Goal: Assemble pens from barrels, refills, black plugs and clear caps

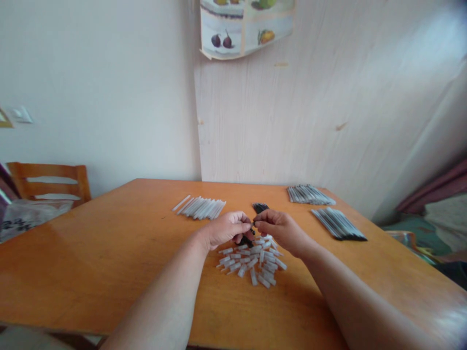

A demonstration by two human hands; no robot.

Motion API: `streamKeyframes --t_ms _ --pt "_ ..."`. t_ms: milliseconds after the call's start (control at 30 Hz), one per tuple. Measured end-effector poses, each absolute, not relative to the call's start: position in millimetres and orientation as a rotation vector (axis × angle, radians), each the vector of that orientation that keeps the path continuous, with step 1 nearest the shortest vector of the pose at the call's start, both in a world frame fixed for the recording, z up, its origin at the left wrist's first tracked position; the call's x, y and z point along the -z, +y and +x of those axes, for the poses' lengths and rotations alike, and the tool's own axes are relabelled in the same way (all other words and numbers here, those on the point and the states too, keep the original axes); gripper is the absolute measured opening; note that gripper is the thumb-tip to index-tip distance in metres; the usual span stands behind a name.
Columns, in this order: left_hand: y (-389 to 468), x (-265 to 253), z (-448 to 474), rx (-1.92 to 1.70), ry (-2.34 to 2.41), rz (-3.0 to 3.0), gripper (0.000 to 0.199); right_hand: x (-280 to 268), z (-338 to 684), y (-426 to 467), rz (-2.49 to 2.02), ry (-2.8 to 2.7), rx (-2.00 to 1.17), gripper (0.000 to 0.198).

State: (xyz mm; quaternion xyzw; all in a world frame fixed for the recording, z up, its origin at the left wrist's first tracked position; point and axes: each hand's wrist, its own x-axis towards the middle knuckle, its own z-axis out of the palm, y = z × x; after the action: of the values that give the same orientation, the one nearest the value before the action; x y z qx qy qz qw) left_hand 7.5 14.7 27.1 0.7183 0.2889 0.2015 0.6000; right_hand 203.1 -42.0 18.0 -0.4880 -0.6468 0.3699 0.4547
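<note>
My left hand [233, 227] and my right hand [276, 226] meet fingertip to fingertip over the middle of the table. Both are closed in a pinch around something small and dark, too small to name. Just below them lie small black pieces [245, 241], partly hidden by my left fingers. A loose heap of short whitish translucent plastic pieces [251, 262] spreads nearer to me. Behind my right hand is a bundle of thin black sticks [260, 207], its near end covered by the hand.
Clear whitish tubes [202, 208] lie in a row at the left. Two groups of grey, dark-ended pens or tubes, a near one [338, 223] and a far one [310, 194], rest at the right. A wooden chair [51, 171] stands beyond the table's [109, 262] left edge.
</note>
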Motion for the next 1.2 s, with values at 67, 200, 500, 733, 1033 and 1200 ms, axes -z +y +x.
streamKeyframes --t_ms 67,200,500,733,1033,1200 --pt "15.1 -25.5 7.6 -0.467 0.657 1.663 0.033 -18.5 204.1 -42.6 -1.231 -1.624 -0.896 0.023" --pt "15.5 -22.1 8.7 -0.475 0.659 1.669 0.032 -21.6 204.4 -45.5 -1.319 -1.687 -0.847 0.023" --pt "9.6 -23.1 13.2 -0.46 0.632 1.74 0.031 -19.6 199.9 -46.2 -1.423 -1.835 -0.631 0.038" --pt "9.3 -24.1 13.3 -0.484 0.588 1.759 0.03 -15.9 201.3 -43.6 -1.376 -1.758 -0.756 0.053" --pt "5.6 -34.2 12.9 -0.49 0.685 1.715 0.031 -29.8 206.7 -50.0 -1.229 -1.688 -0.81 0.023" --pt "8.0 -28.6 12.9 -0.497 0.665 1.749 0.03 -28.1 204.5 -50.5 -1.36 -1.722 -0.731 0.025"
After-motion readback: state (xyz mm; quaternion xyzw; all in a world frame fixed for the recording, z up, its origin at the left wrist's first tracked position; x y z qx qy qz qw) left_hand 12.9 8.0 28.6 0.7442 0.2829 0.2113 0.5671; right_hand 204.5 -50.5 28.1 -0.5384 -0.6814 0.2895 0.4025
